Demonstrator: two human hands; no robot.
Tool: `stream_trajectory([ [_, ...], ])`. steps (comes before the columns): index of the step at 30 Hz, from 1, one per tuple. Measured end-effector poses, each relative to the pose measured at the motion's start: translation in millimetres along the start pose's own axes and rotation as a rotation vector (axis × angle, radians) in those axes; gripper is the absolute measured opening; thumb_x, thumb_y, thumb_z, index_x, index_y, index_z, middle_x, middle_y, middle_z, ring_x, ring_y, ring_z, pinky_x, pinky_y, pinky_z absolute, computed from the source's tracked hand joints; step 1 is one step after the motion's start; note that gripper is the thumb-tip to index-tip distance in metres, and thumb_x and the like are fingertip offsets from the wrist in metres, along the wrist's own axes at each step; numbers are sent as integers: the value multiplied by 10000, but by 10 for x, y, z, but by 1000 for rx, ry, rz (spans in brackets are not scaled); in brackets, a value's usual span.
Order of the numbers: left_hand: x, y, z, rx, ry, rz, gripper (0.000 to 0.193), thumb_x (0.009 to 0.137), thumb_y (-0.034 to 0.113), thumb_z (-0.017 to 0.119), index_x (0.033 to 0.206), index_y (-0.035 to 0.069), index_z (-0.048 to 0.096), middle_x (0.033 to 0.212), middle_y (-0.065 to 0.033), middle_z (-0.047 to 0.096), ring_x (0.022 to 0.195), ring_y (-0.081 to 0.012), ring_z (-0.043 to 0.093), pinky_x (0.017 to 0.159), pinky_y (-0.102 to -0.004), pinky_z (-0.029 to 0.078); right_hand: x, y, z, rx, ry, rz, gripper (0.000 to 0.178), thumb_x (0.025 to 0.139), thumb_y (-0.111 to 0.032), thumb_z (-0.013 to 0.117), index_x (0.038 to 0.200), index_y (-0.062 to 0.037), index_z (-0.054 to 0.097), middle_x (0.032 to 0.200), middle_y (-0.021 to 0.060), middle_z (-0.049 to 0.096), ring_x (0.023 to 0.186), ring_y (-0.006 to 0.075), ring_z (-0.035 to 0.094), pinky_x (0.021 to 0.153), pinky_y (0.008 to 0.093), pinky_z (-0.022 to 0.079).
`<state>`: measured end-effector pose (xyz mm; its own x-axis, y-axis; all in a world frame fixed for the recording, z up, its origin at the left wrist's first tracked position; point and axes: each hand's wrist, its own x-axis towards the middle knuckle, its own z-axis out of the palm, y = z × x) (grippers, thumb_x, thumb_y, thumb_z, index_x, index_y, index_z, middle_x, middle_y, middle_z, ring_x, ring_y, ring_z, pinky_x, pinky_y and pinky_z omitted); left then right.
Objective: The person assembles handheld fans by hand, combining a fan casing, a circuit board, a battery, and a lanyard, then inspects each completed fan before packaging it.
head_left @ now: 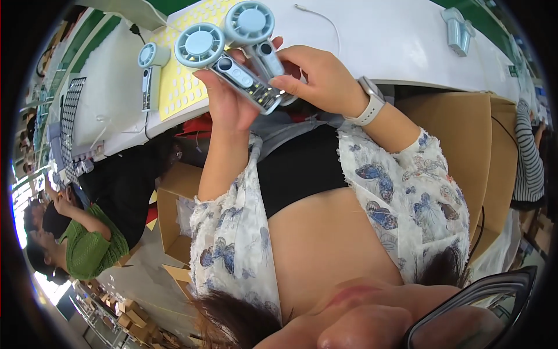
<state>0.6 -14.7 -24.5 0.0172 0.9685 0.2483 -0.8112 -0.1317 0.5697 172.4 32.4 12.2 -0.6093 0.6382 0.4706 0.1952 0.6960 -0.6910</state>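
We are holding two pale blue handheld fans over the near edge of the white bench. Our left hand (226,102) is clamped around the handle of the nearer fan (224,61), whose round head is pointing toward the far left while its handle is running down toward the near right, so its long axis is lying on a diagonal. Our right hand (317,78) is closing its fingers on the handle of the second fan (256,32), which is sitting just behind the first and touching it, its head pointing away from us and its long axis running almost parallel. A white watch (371,102) is wrapping our right wrist.

A third fan (150,72) is lying on the bench near its left end, head toward the far side, beside a yellow perforated mat (180,87). A grey-blue part (458,29) is resting toward the far right corner, and a thin white cable (325,20) is trailing across the middle.

Below the bench edge, an open cardboard box (174,203) is standing on the left; we cannot tell what is in it. A large brown carton (465,139) is standing on the right. A person in a green top (87,244) is sitting on the left, and a striped sleeve (526,157) is showing at the right.
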Motion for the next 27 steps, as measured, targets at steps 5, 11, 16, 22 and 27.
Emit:
stream_trajectory([
  [5, -68, -28, 64, -91, -73, -73, 630, 784, 694, 497, 997, 107, 585, 1240, -147, 526, 1219, -363, 443, 991, -515, 406, 136, 750, -304, 179, 96, 283, 273, 926, -234, 502, 1025, -4, 611, 705, 5, 559, 628, 71, 515, 571, 232, 416],
  [11, -86, 4, 88, -265, -108, -42, 652, 775, 703, 510, 985, 91, 594, 1246, -221, 501, 1223, -381, 446, 991, -523, 408, 407, 949, -287, -649, 249, -240, 134, 805, -113, 596, 848, 7, 556, 738, 167, 573, 694, 362, 539, 657, 418, 457],
  [16, -76, 154, 63, -157, -100, 37, 612, 770, 670, 564, 955, 88, 593, 1282, -248, 461, 1203, -372, 472, 967, -505, 435, 398, 1003, -285, -492, 115, -84, 116, 851, -115, 573, 834, -5, 540, 730, 108, 577, 701, 296, 558, 653, 388, 455],
  [22, 21, 321, 463, 56, -31, 205, 621, 805, 692, 479, 878, 78, 536, 1188, -187, 541, 1078, -295, 558, 935, -405, 457, 150, -267, -440, 620, -67, 531, 203, 939, -174, 492, 998, 2, 576, 714, 6, 516, 686, 110, 481, 618, 265, 397],
  [27, 122, 324, 430, 102, 242, 308, 604, 790, 665, 536, 870, 67, 558, 1100, -167, 587, 1109, -304, 549, 942, -423, 456, -181, -357, -58, 560, -265, 201, 260, 975, -194, 422, 990, 8, 584, 606, -36, 392, 515, 47, 328, 471, 211, 278],
])
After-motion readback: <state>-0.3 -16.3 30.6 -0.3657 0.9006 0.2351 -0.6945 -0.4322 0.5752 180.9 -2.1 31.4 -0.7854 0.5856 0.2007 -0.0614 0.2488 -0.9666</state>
